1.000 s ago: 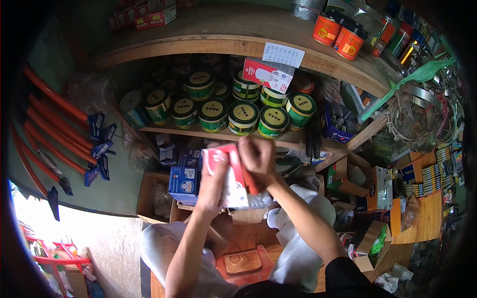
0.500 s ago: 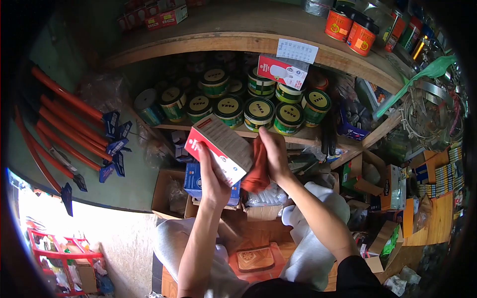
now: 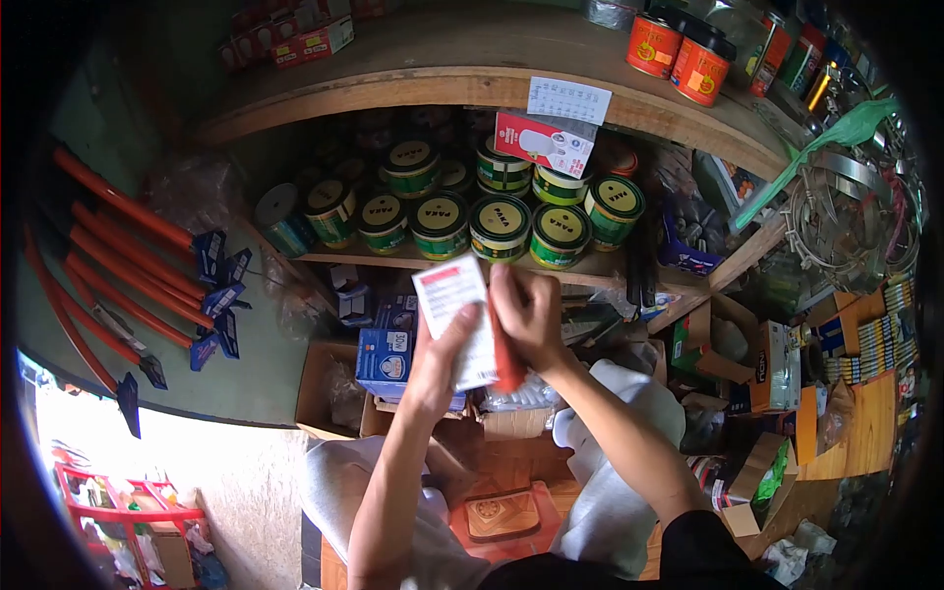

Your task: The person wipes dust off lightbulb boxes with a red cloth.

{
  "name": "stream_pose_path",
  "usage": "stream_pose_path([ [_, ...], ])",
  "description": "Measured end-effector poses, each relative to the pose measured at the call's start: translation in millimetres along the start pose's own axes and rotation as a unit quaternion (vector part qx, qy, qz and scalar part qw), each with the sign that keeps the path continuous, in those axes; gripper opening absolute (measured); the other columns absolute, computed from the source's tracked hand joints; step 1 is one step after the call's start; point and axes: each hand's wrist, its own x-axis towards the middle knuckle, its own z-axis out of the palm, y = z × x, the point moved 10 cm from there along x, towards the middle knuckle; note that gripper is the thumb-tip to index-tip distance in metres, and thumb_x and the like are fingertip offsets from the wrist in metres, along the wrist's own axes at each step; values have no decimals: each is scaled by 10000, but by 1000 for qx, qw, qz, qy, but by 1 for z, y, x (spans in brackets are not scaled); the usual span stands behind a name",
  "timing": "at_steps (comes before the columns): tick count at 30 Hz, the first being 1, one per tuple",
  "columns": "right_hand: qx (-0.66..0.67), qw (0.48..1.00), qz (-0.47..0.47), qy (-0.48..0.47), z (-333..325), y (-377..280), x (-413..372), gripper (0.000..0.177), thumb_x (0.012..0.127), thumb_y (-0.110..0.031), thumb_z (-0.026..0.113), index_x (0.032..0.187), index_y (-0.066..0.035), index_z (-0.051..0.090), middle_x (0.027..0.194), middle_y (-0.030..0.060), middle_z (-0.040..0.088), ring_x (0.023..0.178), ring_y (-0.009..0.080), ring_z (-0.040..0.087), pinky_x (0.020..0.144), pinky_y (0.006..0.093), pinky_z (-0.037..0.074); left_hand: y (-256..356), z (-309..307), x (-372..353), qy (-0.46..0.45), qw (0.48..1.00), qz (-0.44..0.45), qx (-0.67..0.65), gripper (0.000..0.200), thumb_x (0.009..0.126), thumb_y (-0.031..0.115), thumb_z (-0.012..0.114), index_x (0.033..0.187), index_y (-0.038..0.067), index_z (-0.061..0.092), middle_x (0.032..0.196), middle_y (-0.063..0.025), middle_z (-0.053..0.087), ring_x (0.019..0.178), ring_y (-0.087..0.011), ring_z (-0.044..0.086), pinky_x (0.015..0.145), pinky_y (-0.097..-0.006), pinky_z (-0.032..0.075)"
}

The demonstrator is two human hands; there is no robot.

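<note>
My left hand is closed around a light bulb box, its thumb lying across a white side printed with lines of text and a barcode. The box stands tilted in front of the shelf. Against its right edge my right hand presses a red-brown cloth, fingers curled over it. The cloth's lower end is blurred. Behind the hands sit several green paint cans with cream lids. Below and to the left is a blue box marked 30W.
Orange-handled hacksaws hang on the left panel. A red and white bulb box lies on the cans under the upper wooden shelf. Open cartons stand at the right, near hose clamps. A red rack is at lower left.
The light bulb box has been turned, so its white text side faces me instead of the red and grey sides. My right hand with the cloth has shifted slightly left and curled tighter.
</note>
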Motion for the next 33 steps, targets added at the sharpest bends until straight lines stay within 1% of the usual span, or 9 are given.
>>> stream_pose_path([
  [2,2,993,69,92,-24,37,12,451,1003,-302,568,661,-9,562,534,72,498,515,114,405,509,330,348,8,27,-17,-44,995,34,82,925,938,218,711,1582,112,55,1327,-148,555,1195,-214,563,1026,-374,461],
  [5,72,985,137,81,-21,67,20,526,1002,-438,547,678,-25,573,538,51,491,529,114,408,531,332,362,5,33,-22,-43,989,64,129,924,944,264,705,1584,113,56,1322,-144,547,1194,-215,552,1037,-370,437],
  [11,14,990,58,-126,39,17,-19,430,918,-366,694,679,-28,578,535,62,501,504,106,436,485,323,345,5,-33,4,109,988,66,-87,436,978,251,632,1329,105,419,1162,-85,619,1013,-175,646,871,-333,549],
  [15,4,995,-90,-51,18,-6,-7,360,946,-265,646,691,-14,609,559,112,557,494,150,514,504,343,406,-7,-16,1,29,998,-7,-51,459,976,262,643,1359,89,459,1174,-72,633,1029,-153,644,873,-316,544],
  [17,-11,999,26,20,-9,22,11,441,968,-339,627,680,-8,585,567,85,547,517,109,462,496,332,364,-16,6,-11,15,999,-51,10,571,963,246,674,1439,74,411,1239,-80,620,1127,-155,598,972,-321,484],
  [20,80,976,186,85,-23,70,19,556,975,-466,606,670,-2,560,563,66,509,546,104,407,526,320,344,7,28,-18,-13,997,55,50,632,941,192,704,1466,84,370,1252,-85,608,1128,-175,594,986,-332,477],
  [27,-35,990,101,-98,41,46,-15,479,918,-435,617,809,30,643,689,230,610,568,355,559,584,404,451,9,-44,-3,165,975,91,-118,381,974,339,608,1299,151,537,1115,-48,684,971,-175,681,839,-331,568],
  [30,39,975,154,-156,49,55,-17,506,938,-455,613,819,35,654,661,145,621,618,183,592,618,366,455,12,-48,-5,195,964,100,-151,450,975,400,597,1339,148,516,1194,-70,658,1049,-227,667,897,-389,559],
  [33,295,890,346,-10,40,84,-27,474,957,-445,614,920,23,678,778,36,654,729,116,588,663,318,460,22,-24,-7,122,965,100,-208,619,981,544,509,1437,129,450,1346,-100,564,1229,-282,561,1046,-477,458],
])
